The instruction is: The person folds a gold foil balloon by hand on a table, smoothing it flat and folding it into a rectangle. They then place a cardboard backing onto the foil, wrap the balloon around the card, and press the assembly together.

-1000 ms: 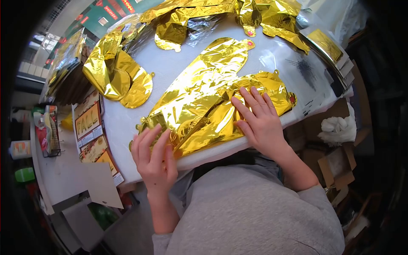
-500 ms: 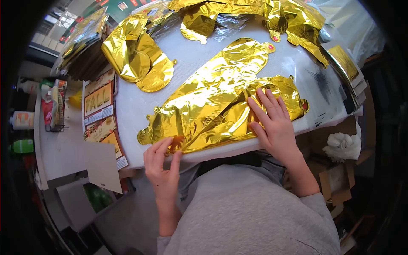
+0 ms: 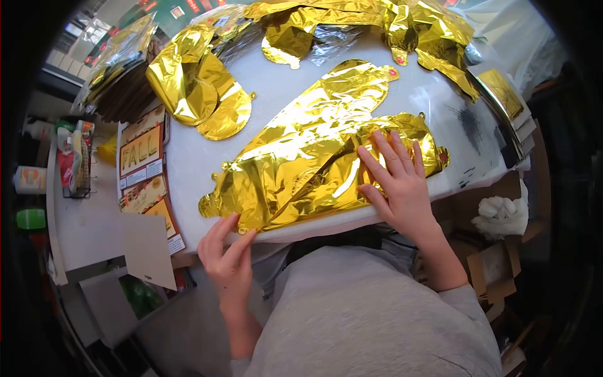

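A flat gold foil balloon, shaped like a letter with a slanted stroke, lies on the white-covered table in front of me. Its near part is folded, and a dark crease runs diagonally across it. My right hand rests flat on the folded part with fingers spread. At the near left corner, the fingertips of my left hand touch the foil edge by a small tab, thumb and fingers apart. Another gold foil balloon lies folded farther back on the left.
More gold foil balloons are heaped along the far edge. Printed cards reading FALL lie at the left, with a stack of packages behind them. A packet stack stands at the right. An open cardboard box is below.
My left hand has drawn slightly left and down, and the lifted near corner of the foil now lies flatter. My right hand stays on the foil. The whole view has shifted slightly.
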